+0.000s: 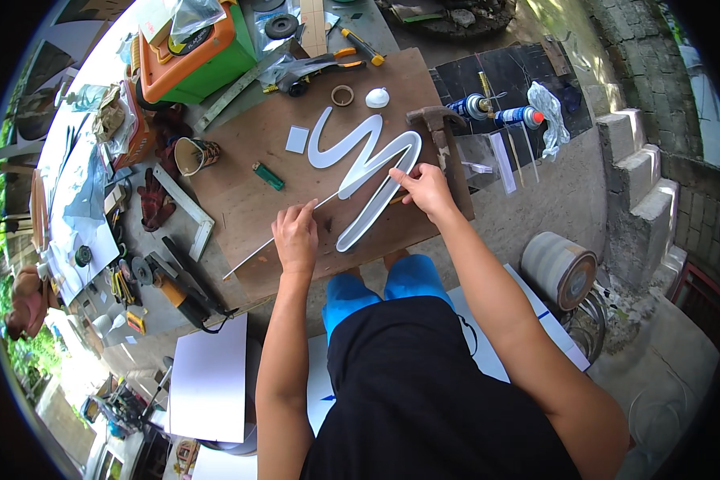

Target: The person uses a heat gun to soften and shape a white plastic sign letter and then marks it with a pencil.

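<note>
A white letter-shaped channel piece (366, 164) with wavy curves lies on a brown board (240, 208). A long thin white strip (252, 256) runs across it from lower left to upper right. My left hand (296, 236) pinches the strip near its middle. My right hand (426, 188) grips the strip's upper end against the right edge of the letter piece. My forearms come up from the lower edge over my blue shorts.
On the board lie a green lighter (268, 176), a small white square (297, 139), a tape ring (342, 95), a white cap (378, 98) and a hammer (442, 128). Spray cans (496, 112), an orange-green toolbox (196, 56), a cup (194, 154), an angle grinder (172, 288) and a roll (560, 268) surround it.
</note>
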Demonstrator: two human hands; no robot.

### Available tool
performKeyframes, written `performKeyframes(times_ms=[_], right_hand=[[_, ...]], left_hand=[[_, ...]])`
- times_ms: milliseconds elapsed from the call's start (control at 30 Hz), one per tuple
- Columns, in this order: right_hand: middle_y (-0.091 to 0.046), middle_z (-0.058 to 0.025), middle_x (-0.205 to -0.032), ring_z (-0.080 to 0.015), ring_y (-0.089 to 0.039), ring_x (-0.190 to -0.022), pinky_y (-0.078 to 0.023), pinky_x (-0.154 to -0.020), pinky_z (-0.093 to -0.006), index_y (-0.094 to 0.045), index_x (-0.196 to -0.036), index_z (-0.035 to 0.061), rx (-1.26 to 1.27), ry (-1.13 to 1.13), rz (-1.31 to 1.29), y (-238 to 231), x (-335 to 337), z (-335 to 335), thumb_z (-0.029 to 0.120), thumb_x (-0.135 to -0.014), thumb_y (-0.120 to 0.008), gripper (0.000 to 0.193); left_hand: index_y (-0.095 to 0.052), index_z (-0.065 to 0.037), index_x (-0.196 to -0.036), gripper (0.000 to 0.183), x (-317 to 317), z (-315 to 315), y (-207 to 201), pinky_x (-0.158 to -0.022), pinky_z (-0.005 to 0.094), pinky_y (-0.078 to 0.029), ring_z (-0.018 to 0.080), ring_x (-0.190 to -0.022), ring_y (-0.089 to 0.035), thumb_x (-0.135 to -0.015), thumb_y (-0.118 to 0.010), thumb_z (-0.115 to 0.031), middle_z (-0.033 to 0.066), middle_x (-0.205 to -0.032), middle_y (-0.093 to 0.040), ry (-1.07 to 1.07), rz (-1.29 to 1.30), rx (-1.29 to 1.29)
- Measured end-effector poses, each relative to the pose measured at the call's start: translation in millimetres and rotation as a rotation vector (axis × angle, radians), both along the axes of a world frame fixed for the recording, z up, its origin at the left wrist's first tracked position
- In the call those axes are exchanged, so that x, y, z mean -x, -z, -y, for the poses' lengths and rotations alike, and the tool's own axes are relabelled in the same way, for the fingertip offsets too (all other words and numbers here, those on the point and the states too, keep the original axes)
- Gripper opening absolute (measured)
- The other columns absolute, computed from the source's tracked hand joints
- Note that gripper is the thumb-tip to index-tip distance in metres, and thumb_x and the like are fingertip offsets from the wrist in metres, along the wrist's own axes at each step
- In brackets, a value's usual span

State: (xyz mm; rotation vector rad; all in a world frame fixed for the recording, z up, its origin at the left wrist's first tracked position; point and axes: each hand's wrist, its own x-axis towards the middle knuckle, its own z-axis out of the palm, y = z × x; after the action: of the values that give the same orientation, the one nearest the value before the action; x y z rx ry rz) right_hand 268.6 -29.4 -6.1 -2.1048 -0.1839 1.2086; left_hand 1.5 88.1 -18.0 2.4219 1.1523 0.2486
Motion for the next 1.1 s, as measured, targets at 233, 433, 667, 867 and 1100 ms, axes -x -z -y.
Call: performKeyframes(times_ms=[233,433,667,867,1100], right_hand=[[-0.074,-0.0126,-0.082,-0.0161,-0.069,-0.06,-0.058,-0.056,-0.0303,-0.066,-0.089,-0.0047,0.006,0.003,0.001,-1,-1,-1,0.046,-0.088,-0.087,0.055],[-0.074,-0.013,-0.082,-0.0171,-0.07,-0.06,-0.058,-0.056,-0.031,-0.066,-0.089,-0.0051,-0.007,-0.004,0.0,3,0,0,0.047,-0.088,-0.086,0.056],[-0.074,-0.0139,-0.081,-0.0184,-0.071,-0.06,-0.058,-0.057,-0.032,-0.067,-0.09,-0.0063,-0.039,0.006,0.004,9,1,4,0.046,-0.088,-0.086,0.056],[-0.074,-0.0143,-0.08,-0.0196,-0.072,-0.06,-0.058,-0.058,-0.034,-0.067,-0.09,-0.0059,-0.028,-0.015,0.02,13,2,5,0.049,-0.087,-0.085,0.058],[-0.074,-0.0129,-0.08,-0.0192,-0.072,-0.06,-0.058,-0.058,-0.0342,-0.068,-0.09,-0.0045,-0.005,-0.033,0.026,9,-1,3,0.05,-0.086,-0.086,0.057]], left_hand=[[-0.077,-0.019,-0.119,0.039,-1,-1,-1,-0.089,0.0429,-0.05,0.0276,-0.102,-0.066,-0.085,-0.07,0.0,0.0038,-0.104,-0.073,0.005,-0.002,0.002],[-0.077,-0.02,-0.117,0.04,1,-1,0,-0.089,0.0429,-0.05,0.0268,-0.101,-0.066,-0.082,-0.073,-0.001,0.0017,-0.105,-0.073,0.011,-0.01,-0.017],[-0.076,-0.019,-0.118,0.04,1,-1,-1,-0.089,0.0434,-0.05,0.027,-0.101,-0.066,-0.083,-0.072,0.0,0.0021,-0.105,-0.073,0.025,-0.023,-0.003],[-0.076,-0.019,-0.119,0.041,2,-2,-1,-0.089,0.0431,-0.05,0.0273,-0.101,-0.066,-0.083,-0.072,0.0,0.0028,-0.106,-0.073,0.028,-0.018,0.0],[-0.077,-0.019,-0.119,0.04,0,-5,-3,-0.09,0.0439,-0.05,0.0287,-0.102,-0.066,-0.084,-0.071,0.0,0.0045,-0.106,-0.073,0.035,-0.018,0.015]])
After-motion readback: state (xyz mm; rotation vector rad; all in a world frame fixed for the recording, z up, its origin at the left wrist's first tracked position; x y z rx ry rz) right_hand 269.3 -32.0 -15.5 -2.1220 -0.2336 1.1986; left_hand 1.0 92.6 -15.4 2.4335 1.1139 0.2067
